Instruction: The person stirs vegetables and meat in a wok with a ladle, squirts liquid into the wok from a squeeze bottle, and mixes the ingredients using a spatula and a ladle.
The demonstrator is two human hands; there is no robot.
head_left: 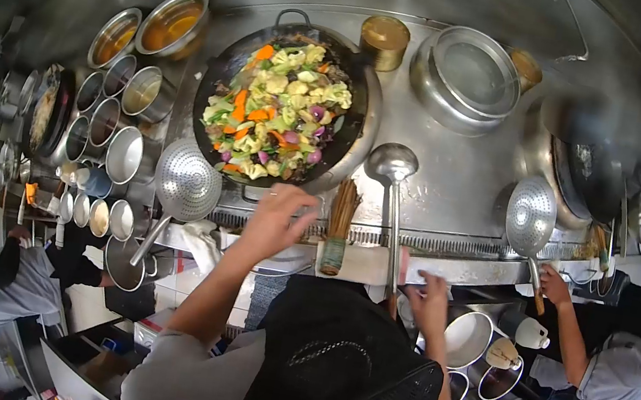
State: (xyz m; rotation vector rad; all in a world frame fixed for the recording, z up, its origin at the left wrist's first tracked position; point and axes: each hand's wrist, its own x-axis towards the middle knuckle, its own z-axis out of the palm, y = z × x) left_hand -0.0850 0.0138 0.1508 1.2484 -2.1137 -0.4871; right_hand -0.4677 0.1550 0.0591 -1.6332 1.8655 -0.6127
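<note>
A large black wok holds mixed vegetables, with cauliflower, carrot and purple onion pieces. My left hand is just below the wok's near rim, fingers apart and nothing in it. Beside it stands a bamboo brush with a green-bound handle. My right hand is at the counter's front edge, right of the ladle's handle, fingers spread and holding nothing. The steel ladle lies with its bowl on the stove and its handle toward me. A perforated skimmer lies left of the wok.
Metal pots and two bowls of orange liquid stand at left. A steel pot and a tin sit behind. At right, a co-worker's hand holds another skimmer. Another person is at lower left.
</note>
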